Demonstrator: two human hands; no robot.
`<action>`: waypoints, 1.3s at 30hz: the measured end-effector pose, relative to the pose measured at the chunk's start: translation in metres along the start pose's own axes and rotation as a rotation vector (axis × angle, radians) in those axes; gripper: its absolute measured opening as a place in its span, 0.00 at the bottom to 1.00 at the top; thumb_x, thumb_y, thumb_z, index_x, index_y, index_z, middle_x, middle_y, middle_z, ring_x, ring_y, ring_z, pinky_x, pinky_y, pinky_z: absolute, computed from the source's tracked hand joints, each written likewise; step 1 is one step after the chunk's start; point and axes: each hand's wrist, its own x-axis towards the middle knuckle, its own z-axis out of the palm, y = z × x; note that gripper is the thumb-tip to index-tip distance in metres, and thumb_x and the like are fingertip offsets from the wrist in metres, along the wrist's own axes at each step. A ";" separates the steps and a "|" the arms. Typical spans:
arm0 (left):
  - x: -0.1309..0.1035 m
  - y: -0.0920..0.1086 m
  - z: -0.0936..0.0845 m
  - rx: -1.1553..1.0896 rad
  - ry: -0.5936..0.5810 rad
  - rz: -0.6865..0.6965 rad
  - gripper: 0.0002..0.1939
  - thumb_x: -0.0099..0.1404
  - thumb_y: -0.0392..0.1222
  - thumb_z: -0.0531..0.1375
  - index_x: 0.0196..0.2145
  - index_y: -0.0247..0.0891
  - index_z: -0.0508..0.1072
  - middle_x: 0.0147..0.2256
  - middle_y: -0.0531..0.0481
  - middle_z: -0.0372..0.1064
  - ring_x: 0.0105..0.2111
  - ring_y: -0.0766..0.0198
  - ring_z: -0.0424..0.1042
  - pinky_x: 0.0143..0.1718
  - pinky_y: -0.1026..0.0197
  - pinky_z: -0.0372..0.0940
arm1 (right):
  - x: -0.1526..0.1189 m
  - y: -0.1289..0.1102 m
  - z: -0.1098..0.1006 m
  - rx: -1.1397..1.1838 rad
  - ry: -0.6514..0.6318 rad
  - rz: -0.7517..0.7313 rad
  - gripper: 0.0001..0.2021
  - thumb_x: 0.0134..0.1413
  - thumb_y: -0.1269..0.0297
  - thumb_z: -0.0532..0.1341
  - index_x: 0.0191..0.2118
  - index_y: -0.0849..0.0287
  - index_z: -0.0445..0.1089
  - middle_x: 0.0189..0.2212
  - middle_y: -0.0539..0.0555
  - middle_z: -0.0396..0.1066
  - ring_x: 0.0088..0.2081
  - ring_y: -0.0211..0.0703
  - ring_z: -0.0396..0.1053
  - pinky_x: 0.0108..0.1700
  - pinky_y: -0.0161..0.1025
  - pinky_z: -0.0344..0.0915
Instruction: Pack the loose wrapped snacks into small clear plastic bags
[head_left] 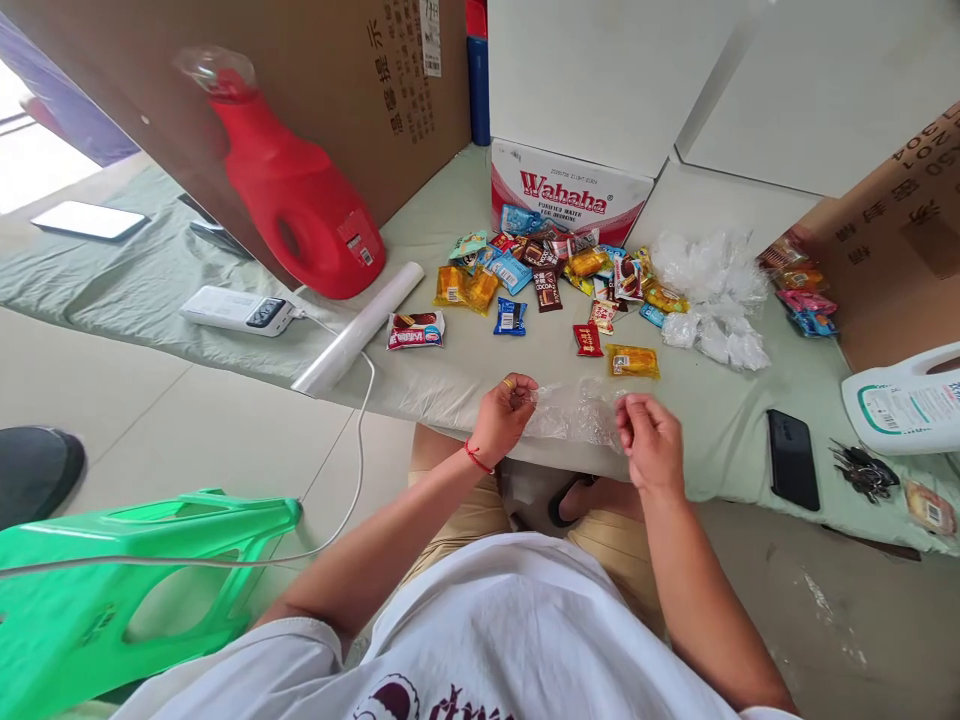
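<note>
A clear plastic bag (pixel 574 412) is stretched between my two hands at the near edge of the cloth-covered surface. My left hand (pixel 504 420), with a ring and a red string bracelet, pinches its left side. On the other side, my right hand (pixel 651 440) grips the right edge between thumb and fingers. Just beyond the bag lie a yellow-wrapped snack (pixel 633 361) and a small red packet (pixel 588 340). Behind them is a loose heap of wrapped snacks (pixel 547 290), with brown, blue and yellow wrappers.
Crumpled clear bags (pixel 712 290) lie right of the snacks. On the left are a plastic roll (pixel 360 328), a power bank (pixel 238 311) with a white cable, and a red jug (pixel 300 190). A phone (pixel 793 460) and keys (pixel 864 470) lie right. A green stool (pixel 150 580) stands on the floor.
</note>
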 end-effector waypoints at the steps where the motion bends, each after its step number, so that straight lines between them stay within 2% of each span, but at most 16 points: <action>1: -0.002 -0.002 0.001 0.029 -0.003 0.014 0.09 0.58 0.39 0.66 0.37 0.38 0.75 0.29 0.53 0.68 0.26 0.68 0.62 0.29 0.65 0.56 | -0.006 0.001 0.005 0.081 -0.049 0.141 0.24 0.56 0.38 0.64 0.39 0.56 0.73 0.29 0.52 0.71 0.20 0.33 0.57 0.17 0.31 0.49; 4: -0.012 -0.005 0.002 0.140 -0.039 0.083 0.07 0.58 0.37 0.64 0.37 0.39 0.76 0.28 0.53 0.68 0.26 0.66 0.61 0.32 0.63 0.58 | -0.010 0.008 0.023 0.223 -0.146 0.400 0.30 0.47 0.33 0.68 0.43 0.57 0.73 0.34 0.55 0.76 0.23 0.34 0.63 0.16 0.29 0.50; 7: -0.021 0.000 -0.003 0.226 -0.180 0.176 0.12 0.53 0.36 0.64 0.37 0.40 0.79 0.35 0.47 0.74 0.36 0.59 0.68 0.42 0.58 0.63 | -0.001 0.013 0.039 0.247 -0.151 0.383 0.31 0.35 0.41 0.76 0.42 0.56 0.73 0.30 0.51 0.75 0.24 0.34 0.63 0.18 0.28 0.55; 9: -0.024 0.007 -0.006 0.218 -0.273 0.154 0.13 0.55 0.39 0.62 0.39 0.39 0.79 0.41 0.45 0.76 0.43 0.54 0.71 0.49 0.55 0.64 | 0.004 0.016 0.046 0.239 -0.166 0.306 0.30 0.32 0.47 0.77 0.42 0.56 0.74 0.26 0.48 0.72 0.24 0.33 0.62 0.20 0.29 0.58; 11: -0.023 0.013 -0.005 0.161 -0.271 0.055 0.14 0.64 0.46 0.57 0.40 0.38 0.78 0.42 0.44 0.77 0.46 0.53 0.72 0.51 0.53 0.65 | 0.005 0.018 0.052 0.204 -0.211 0.226 0.26 0.37 0.49 0.75 0.43 0.57 0.76 0.25 0.47 0.70 0.24 0.34 0.62 0.22 0.31 0.61; 13: -0.018 0.016 0.002 0.106 -0.210 -0.046 0.18 0.69 0.53 0.54 0.38 0.37 0.76 0.39 0.45 0.77 0.42 0.55 0.74 0.48 0.55 0.66 | 0.003 0.020 0.056 0.142 -0.273 0.144 0.21 0.44 0.50 0.72 0.43 0.56 0.78 0.23 0.46 0.68 0.24 0.35 0.61 0.24 0.34 0.62; 16: -0.005 0.012 0.016 -0.038 -0.170 -0.150 0.20 0.63 0.60 0.63 0.34 0.38 0.72 0.30 0.49 0.75 0.33 0.60 0.74 0.39 0.59 0.67 | 0.001 0.022 0.060 0.072 -0.333 0.058 0.15 0.51 0.52 0.68 0.42 0.54 0.80 0.23 0.47 0.67 0.24 0.36 0.61 0.27 0.36 0.63; 18: 0.002 0.007 0.023 -0.190 -0.162 -0.199 0.21 0.58 0.59 0.68 0.33 0.37 0.71 0.26 0.51 0.73 0.28 0.64 0.71 0.33 0.62 0.65 | 0.002 0.022 0.058 0.085 -0.293 0.041 0.15 0.51 0.52 0.68 0.42 0.54 0.80 0.25 0.48 0.69 0.24 0.36 0.62 0.27 0.36 0.62; 20: 0.007 0.002 0.026 -0.279 -0.126 -0.214 0.21 0.55 0.57 0.69 0.32 0.37 0.71 0.25 0.53 0.72 0.26 0.68 0.69 0.31 0.64 0.63 | 0.005 0.019 0.053 0.129 -0.222 0.050 0.16 0.49 0.52 0.68 0.42 0.55 0.79 0.27 0.49 0.70 0.24 0.35 0.61 0.26 0.36 0.60; 24: 0.014 0.000 0.021 -0.286 -0.041 -0.226 0.18 0.53 0.54 0.69 0.30 0.36 0.72 0.21 0.56 0.66 0.22 0.72 0.62 0.25 0.66 0.56 | 0.011 0.013 0.036 0.193 -0.114 0.072 0.17 0.46 0.52 0.70 0.40 0.58 0.78 0.27 0.48 0.70 0.24 0.33 0.59 0.25 0.34 0.57; 27: 0.020 0.002 0.010 -0.285 -0.003 -0.217 0.17 0.51 0.52 0.69 0.30 0.36 0.72 0.21 0.57 0.64 0.21 0.73 0.59 0.24 0.66 0.53 | 0.013 0.013 0.018 0.221 -0.045 0.069 0.18 0.43 0.53 0.72 0.39 0.58 0.77 0.27 0.48 0.69 0.24 0.32 0.58 0.25 0.33 0.56; 30: 0.024 0.004 -0.009 -0.271 0.035 -0.201 0.17 0.51 0.52 0.69 0.30 0.36 0.72 0.21 0.57 0.64 0.21 0.73 0.59 0.24 0.67 0.52 | 0.012 0.019 -0.014 0.172 0.054 0.059 0.20 0.43 0.51 0.72 0.40 0.57 0.76 0.28 0.49 0.70 0.24 0.32 0.58 0.24 0.32 0.56; 32: 0.022 0.004 -0.022 -0.237 0.063 -0.197 0.17 0.51 0.52 0.69 0.29 0.36 0.72 0.21 0.57 0.63 0.21 0.73 0.58 0.24 0.67 0.51 | 0.008 0.023 -0.043 0.030 0.075 0.085 0.22 0.44 0.47 0.71 0.41 0.57 0.76 0.29 0.50 0.71 0.24 0.34 0.59 0.24 0.33 0.55; 35: 0.013 0.004 -0.033 -0.171 0.046 -0.217 0.18 0.52 0.53 0.69 0.29 0.37 0.72 0.20 0.58 0.62 0.21 0.73 0.57 0.24 0.67 0.51 | 0.006 0.024 -0.079 -0.365 -0.031 0.078 0.24 0.48 0.40 0.66 0.40 0.57 0.77 0.34 0.56 0.75 0.30 0.41 0.67 0.28 0.37 0.63; 37: 0.006 0.004 -0.032 -0.135 0.012 -0.234 0.17 0.52 0.54 0.68 0.29 0.37 0.72 0.21 0.57 0.62 0.21 0.72 0.56 0.24 0.66 0.50 | 0.012 0.019 -0.086 -0.576 -0.051 -0.025 0.27 0.52 0.38 0.63 0.45 0.56 0.77 0.45 0.61 0.76 0.42 0.50 0.72 0.38 0.43 0.70; 39: -0.001 0.005 -0.027 -0.101 -0.006 -0.240 0.16 0.52 0.53 0.67 0.29 0.37 0.73 0.22 0.57 0.62 0.22 0.72 0.56 0.25 0.66 0.50 | 0.026 0.013 -0.073 -0.641 -0.030 -0.121 0.32 0.56 0.36 0.60 0.56 0.56 0.72 0.54 0.63 0.74 0.53 0.54 0.71 0.48 0.47 0.71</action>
